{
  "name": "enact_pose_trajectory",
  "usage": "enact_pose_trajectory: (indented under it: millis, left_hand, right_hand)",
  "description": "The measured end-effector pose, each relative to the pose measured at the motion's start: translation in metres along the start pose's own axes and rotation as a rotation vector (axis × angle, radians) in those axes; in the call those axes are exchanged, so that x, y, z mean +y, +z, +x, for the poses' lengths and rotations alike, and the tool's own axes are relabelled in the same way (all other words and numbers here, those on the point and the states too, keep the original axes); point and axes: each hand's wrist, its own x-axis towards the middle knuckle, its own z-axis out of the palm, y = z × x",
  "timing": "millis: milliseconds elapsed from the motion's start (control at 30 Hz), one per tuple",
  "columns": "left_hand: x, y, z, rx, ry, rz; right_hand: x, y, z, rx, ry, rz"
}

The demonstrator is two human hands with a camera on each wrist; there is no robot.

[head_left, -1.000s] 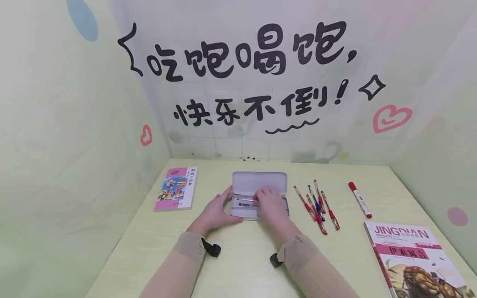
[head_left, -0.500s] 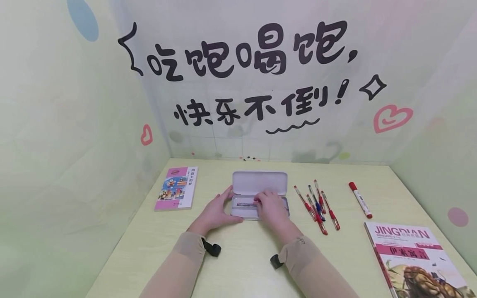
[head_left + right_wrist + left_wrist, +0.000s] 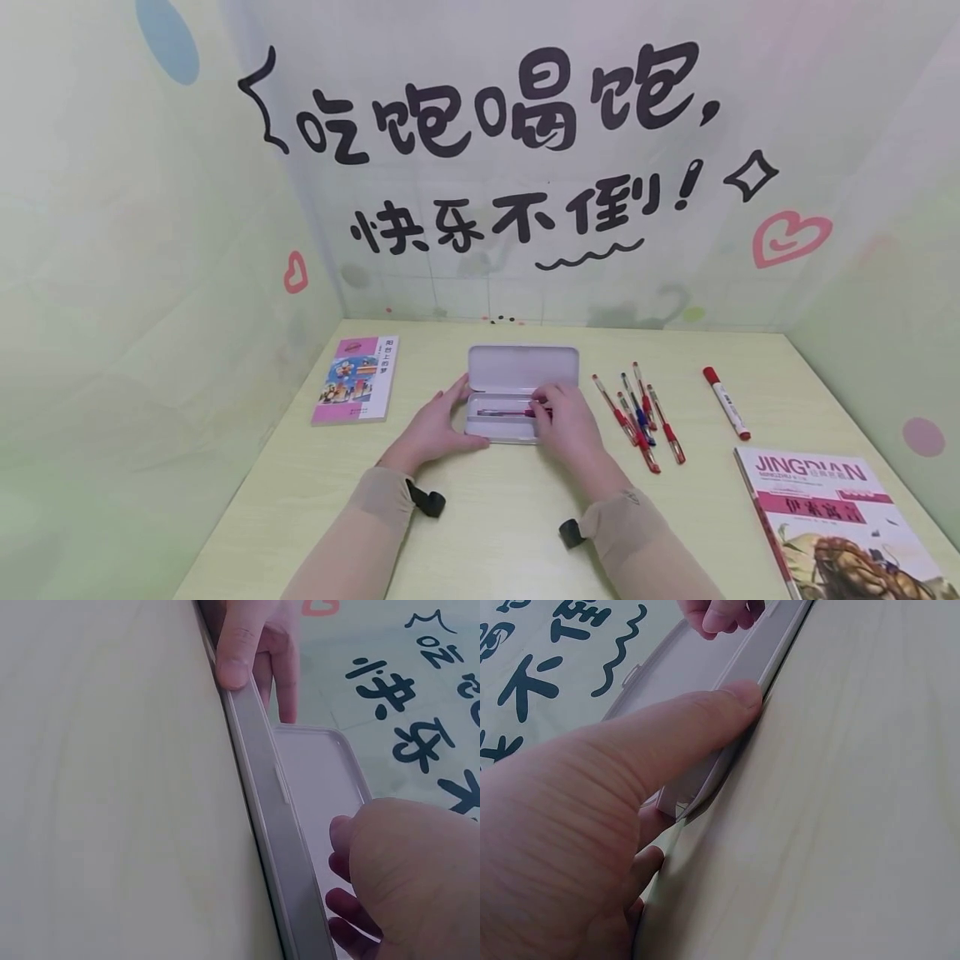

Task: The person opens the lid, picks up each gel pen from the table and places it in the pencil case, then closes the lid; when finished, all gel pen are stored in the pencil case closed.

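Note:
In the head view an open, pale lilac metal pencil case [image 3: 522,369] lies on the table, its lid tilted back. My left hand [image 3: 433,433] grips its left end, and the left wrist view shows the thumb [image 3: 742,696] on the front rim with the other fingers round the end. Inside, a slim pen with a red grip [image 3: 504,412] lies lengthwise. The curled fingers of my right hand [image 3: 567,423] are at the pen's right end, thumb and forefinger either side of it. In the right wrist view those fingers hang over the case and hide the pen.
Right of the case lies a loose pile of several red pens and a blue pen [image 3: 639,408]. Farther right are a red-capped marker [image 3: 726,403] and a large book [image 3: 840,517]. A smaller pink book [image 3: 356,379] lies at the left, and printed walls enclose the table.
The pen has come down from a raised position into the case. My right hand has then shifted right along it, showing more of the pen. My left hand has stayed put.

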Motion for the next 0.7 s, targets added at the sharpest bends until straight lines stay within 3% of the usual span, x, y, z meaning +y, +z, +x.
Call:
enact_pose_trajectory:
  millis: [233, 467, 700]
  left_hand:
    - [0.002, 0.000, 0.000, -0.004, 0.006, 0.000]
    - [0.001, 0.000, 0.000, 0.000, 0.005, 0.002]
    - [0.001, 0.001, 0.000, -0.002, -0.002, 0.009]
  right_hand:
    - [0.016, -0.012, -0.005, 0.064, 0.008, 0.024]
    - [0.030, -0.023, -0.011, 0.081, 0.079, 0.042]
    - [0.045, -0.032, -0.013, 0.119, 0.106, -0.003]
